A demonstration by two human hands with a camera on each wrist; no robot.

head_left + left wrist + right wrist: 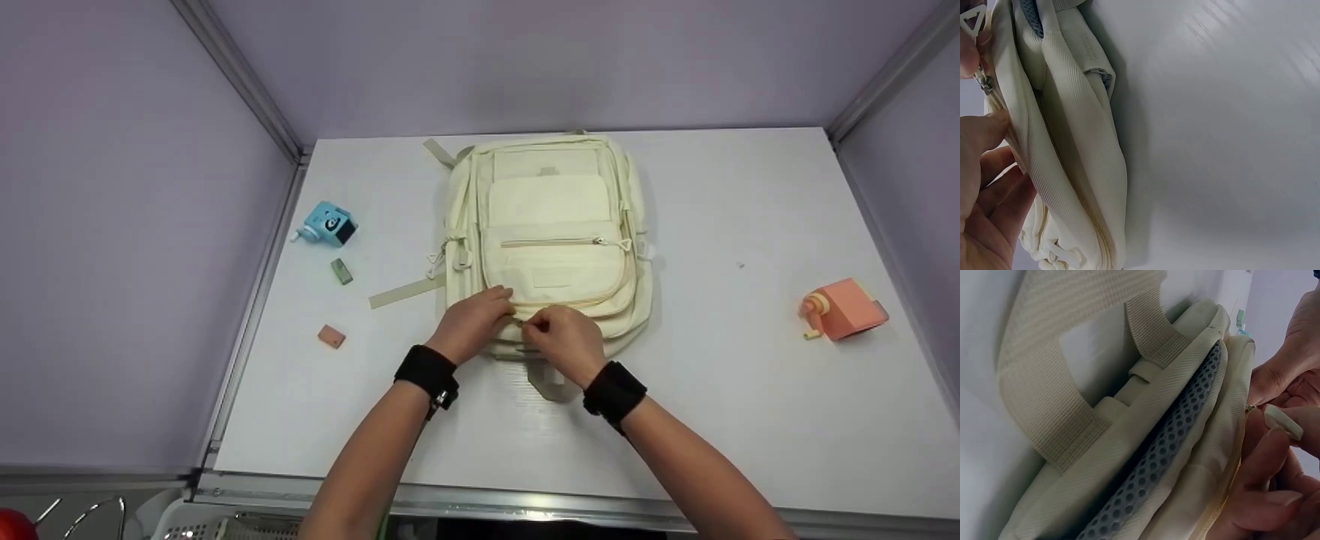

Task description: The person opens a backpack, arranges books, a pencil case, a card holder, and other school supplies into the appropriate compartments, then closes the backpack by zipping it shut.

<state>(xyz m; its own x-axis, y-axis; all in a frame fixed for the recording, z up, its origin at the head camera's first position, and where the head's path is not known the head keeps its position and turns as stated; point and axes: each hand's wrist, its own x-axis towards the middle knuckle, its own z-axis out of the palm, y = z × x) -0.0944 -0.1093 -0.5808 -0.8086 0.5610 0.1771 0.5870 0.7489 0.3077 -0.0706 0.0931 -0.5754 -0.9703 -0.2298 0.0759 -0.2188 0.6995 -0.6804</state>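
A cream backpack (555, 202) lies flat on the white table, its webbing top handle (1055, 394) toward the near edge. Both hands are at that near end, close together along a zipper. My left hand (474, 321) pinches the fabric edge beside the zipper, its thumb and fingers on either side in the left wrist view. Just across from it, my right hand (568, 339) grips the pale zipper pull (1283, 422) between thumb and finger. The metal slider (986, 84) shows near the left thumb. Grey mesh lining (1157, 455) is visible inside an open compartment.
Left of the backpack lie a blue box-shaped bottle (330, 223), a green block (342, 271) and a reddish block (331, 336). An orange box-shaped pump bottle (847, 309) lies at the right. A loose strap (405, 292) extends leftward. A white basket (184, 521) is below the front edge.
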